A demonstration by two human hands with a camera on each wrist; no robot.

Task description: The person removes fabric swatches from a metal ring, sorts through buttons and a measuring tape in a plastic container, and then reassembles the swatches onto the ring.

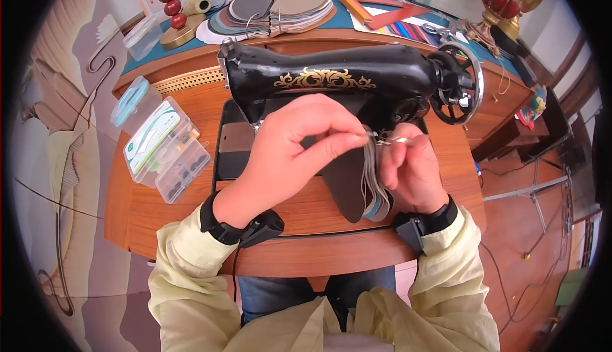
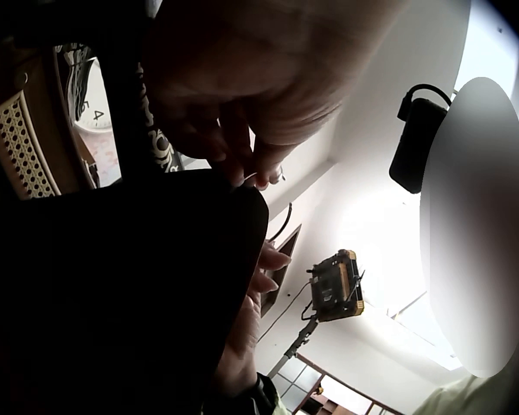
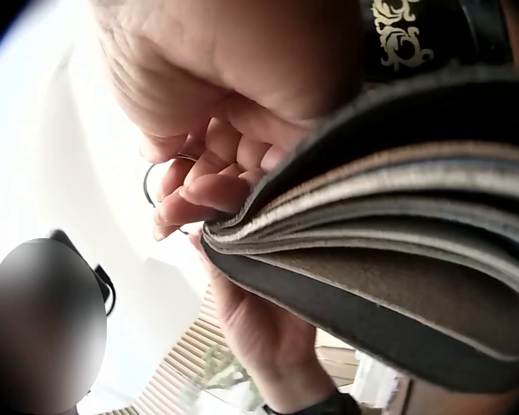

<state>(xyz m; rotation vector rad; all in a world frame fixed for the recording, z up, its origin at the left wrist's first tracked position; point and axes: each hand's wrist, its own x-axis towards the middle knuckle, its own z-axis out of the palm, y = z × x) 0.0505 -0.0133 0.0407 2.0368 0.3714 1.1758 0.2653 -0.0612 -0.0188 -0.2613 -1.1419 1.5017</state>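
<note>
Your left hand (image 1: pixel 284 148) and right hand (image 1: pixel 414 170) pinch opposite sides of the metal ring (image 3: pixel 146 181), seemingly to hold it steady. The swatches (image 1: pixel 347 189) hang just below your fingers, probably so their corner meets the ring; the sewing machine (image 1: pixel 331 62) stands beyond your hands.

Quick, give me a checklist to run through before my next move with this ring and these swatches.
1. Left grip pinching near the swatches' gathered corner: ok.
2. Right grip fingers on the ring: ok.
3. Swatches together, corners gathered: ok.
4. Ring fully closed: cannot tell; fingers cover part of it.
5. Every swatch threaded: cannot tell; holes hidden.
6. Other swatch stack kept apart, behind the sewing machine: ok.
</note>
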